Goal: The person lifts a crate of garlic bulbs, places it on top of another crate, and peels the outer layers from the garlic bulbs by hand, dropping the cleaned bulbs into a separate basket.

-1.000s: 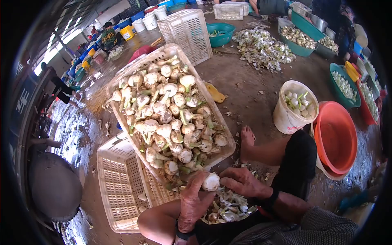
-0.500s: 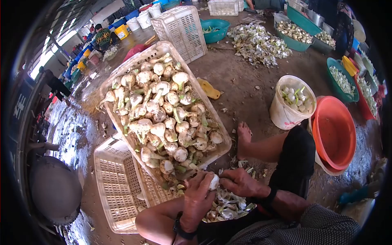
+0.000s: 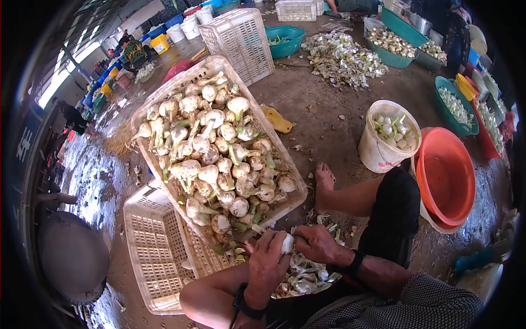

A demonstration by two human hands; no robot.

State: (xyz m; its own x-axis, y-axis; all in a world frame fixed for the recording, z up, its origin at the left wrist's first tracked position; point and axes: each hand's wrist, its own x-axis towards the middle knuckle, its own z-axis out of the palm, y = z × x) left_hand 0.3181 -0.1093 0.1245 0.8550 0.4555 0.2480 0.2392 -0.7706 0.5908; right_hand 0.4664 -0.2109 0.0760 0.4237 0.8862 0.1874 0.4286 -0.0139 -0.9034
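Observation:
My left hand [image 3: 267, 264] is wrapped round a white peeled bulb [image 3: 287, 243], close to the near corner of a crate. Against the bulb's right side, my right hand [image 3: 318, 244] is closed, its fingertips pressed together; whatever they may pinch is too small to name. Unpeeled bulbs with short green stems [image 3: 211, 148] fill the tilted crate [image 3: 284, 148]. Beneath my hands lie pale peelings [image 3: 308, 276]. An emptier crate [image 3: 156, 247] stands under the full one at the left.
A white bucket [image 3: 378, 143] with peeled bulbs and a red basin [image 3: 445, 175] stand at the right. Farther off are a peel heap [image 3: 345, 57], a yellow slipper [image 3: 278, 120], an upright crate [image 3: 241, 46] and green tubs [image 3: 286, 43]. Other people sit in the background.
The view has shifted slightly, so the crates and bucket appear a little to the left. My right hand is slightly higher beside the bulb; my left still holds it.

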